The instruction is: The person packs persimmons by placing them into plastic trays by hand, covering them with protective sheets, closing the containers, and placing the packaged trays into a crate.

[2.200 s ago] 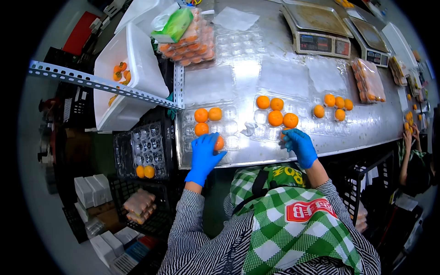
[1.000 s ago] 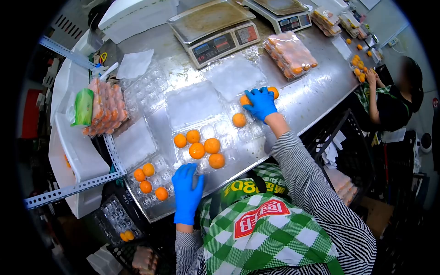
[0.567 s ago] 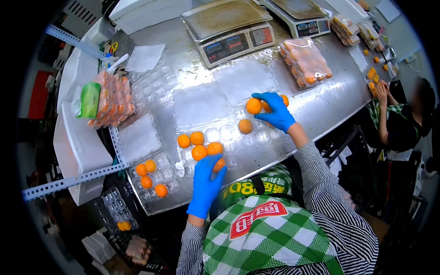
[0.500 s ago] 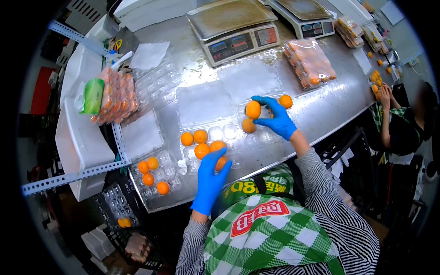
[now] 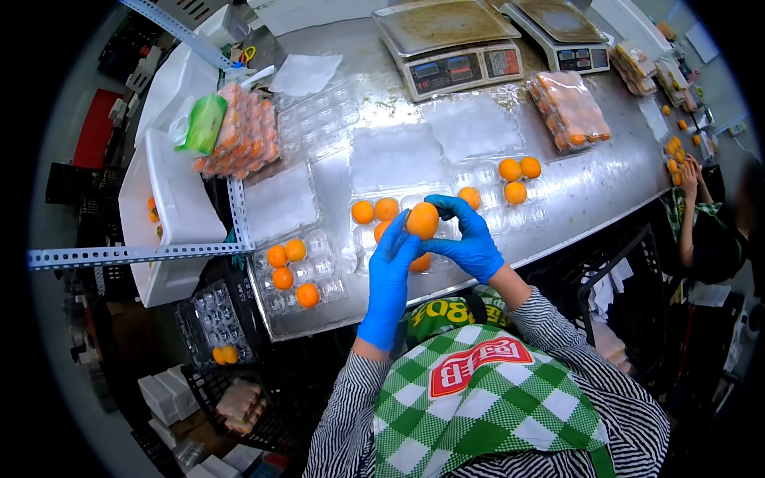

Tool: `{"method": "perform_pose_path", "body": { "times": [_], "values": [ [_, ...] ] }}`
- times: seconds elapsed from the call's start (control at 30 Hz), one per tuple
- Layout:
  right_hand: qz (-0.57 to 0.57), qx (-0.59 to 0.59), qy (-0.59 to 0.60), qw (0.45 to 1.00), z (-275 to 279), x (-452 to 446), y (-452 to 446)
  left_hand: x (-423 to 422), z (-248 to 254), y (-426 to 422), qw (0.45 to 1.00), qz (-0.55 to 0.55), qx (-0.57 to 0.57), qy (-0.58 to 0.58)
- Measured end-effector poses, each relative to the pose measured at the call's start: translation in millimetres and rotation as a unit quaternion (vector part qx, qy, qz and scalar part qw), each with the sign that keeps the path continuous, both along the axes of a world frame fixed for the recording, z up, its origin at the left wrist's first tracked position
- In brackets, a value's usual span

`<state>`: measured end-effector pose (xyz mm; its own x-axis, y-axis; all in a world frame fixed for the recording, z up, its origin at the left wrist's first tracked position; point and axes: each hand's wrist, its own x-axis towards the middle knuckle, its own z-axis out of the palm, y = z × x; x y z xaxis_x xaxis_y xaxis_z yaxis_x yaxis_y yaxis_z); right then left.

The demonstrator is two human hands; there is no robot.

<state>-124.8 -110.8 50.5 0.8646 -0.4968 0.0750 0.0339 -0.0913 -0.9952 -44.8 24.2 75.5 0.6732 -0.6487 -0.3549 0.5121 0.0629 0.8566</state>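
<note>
My right hand (image 5: 470,243), in a blue glove, grips an orange (image 5: 422,221) between fingers and thumb. My left hand (image 5: 389,267), also blue-gloved, meets it from the left, fingertips and thumb against the same fruit. Both hands hover over a clear plastic tray (image 5: 364,237) with several oranges in its cups, partly hidden by the hands. One orange (image 5: 420,263) shows below my right thumb. To the right, another clear tray (image 5: 488,177) holds several oranges, one of them (image 5: 515,193) in the nearer row.
A third tray (image 5: 327,267) with oranges lies at the left. White pads (image 5: 396,158) line the open lids. Packed fruit (image 5: 567,111) and digital scales (image 5: 450,68) stand behind. A metal post (image 5: 135,253) crosses the left side. A co-worker's hands (image 5: 692,174) handle fruit at far right.
My right hand has moved left from the right tray with an orange, meeting my left hand. My left hand has come up to that orange. The whole view has shifted.
</note>
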Motion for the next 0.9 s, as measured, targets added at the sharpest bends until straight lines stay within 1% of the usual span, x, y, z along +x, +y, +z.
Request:
{"method": "perform_pose_path", "body": {
  "times": [0.07, 0.13, 0.17, 0.2, 0.23, 0.27, 0.3, 0.33, 0.37, 0.4, 0.43, 0.5, 0.6, 0.7, 0.8, 0.9],
  "values": [
    [0.003, -0.022, 0.007, 1.000, -1.1, -2.2, 10.6, -0.6, -2.6, 8.6, 1.000, 0.010, 0.013, 0.002],
    [0.007, -0.013, 0.029, 0.999, -8.1, -6.5, 24.6, -2.1, -6.5, 20.4, 0.999, 0.017, 0.038, 0.011],
    [0.007, -0.009, 0.041, 0.999, -13.1, -9.4, 31.5, -1.9, -7.9, 26.0, 0.999, 0.000, 0.046, 0.019],
    [0.013, 0.019, 0.043, 0.999, -16.0, -12.1, 38.5, -1.1, -9.2, 32.7, 0.998, -0.016, 0.055, 0.028],
    [0.019, 0.010, 0.076, 0.997, -13.1, -17.5, 44.3, -0.6, -11.8, 39.5, 0.997, -0.031, 0.065, 0.036],
    [0.016, 0.030, 0.068, 0.997, -13.3, -21.4, 51.2, -0.5, -23.4, 46.1, 0.995, -0.046, 0.089, 0.029],
    [0.015, 0.050, 0.060, 0.997, -14.2, -23.1, 55.4, -1.5, -27.7, 51.5, 0.994, -0.048, 0.088, 0.047],
    [0.018, 0.162, 0.076, 0.984, -23.0, -23.3, 54.2, -2.9, -30.6, 56.5, 0.993, -0.049, 0.087, 0.065],
    [0.019, 0.272, 0.091, 0.958, -38.2, -23.6, 51.6, -3.8, -32.5, 61.6, 0.991, -0.051, 0.087, 0.084],
    [0.017, 0.380, 0.107, 0.919, -39.1, -22.2, 48.8, -4.0, -33.8, 66.0, 0.991, -0.049, 0.095, 0.080],
    [0.039, 0.535, 0.071, 0.841, -38.7, -21.4, 43.2, -3.7, -35.3, 69.4, 0.991, -0.048, 0.103, 0.076],
    [0.021, 0.657, 0.000, 0.753, -35.6, -22.1, 34.1, -4.2, -39.5, 77.0, 0.989, -0.049, 0.117, 0.070],
    [0.048, 0.715, -0.072, 0.694, -42.1, -19.3, 25.8, -2.5, -41.3, 85.8, 0.988, -0.046, 0.134, 0.063],
    [0.072, 0.742, -0.105, 0.658, -44.5, -16.4, 26.3, -1.1, -38.4, 79.4, 0.990, -0.056, 0.126, 0.028],
    [0.180, 0.736, -0.116, 0.643, -50.9, -10.6, 28.0, -9.2, -17.9, 48.2, 0.994, -0.041, 0.043, -0.095],
    [0.043, 0.711, 0.050, 0.700, -17.1, -1.0, 38.0, -8.0, -16.6, 23.0, 0.968, -0.101, 0.053, -0.223]
  ]
}}
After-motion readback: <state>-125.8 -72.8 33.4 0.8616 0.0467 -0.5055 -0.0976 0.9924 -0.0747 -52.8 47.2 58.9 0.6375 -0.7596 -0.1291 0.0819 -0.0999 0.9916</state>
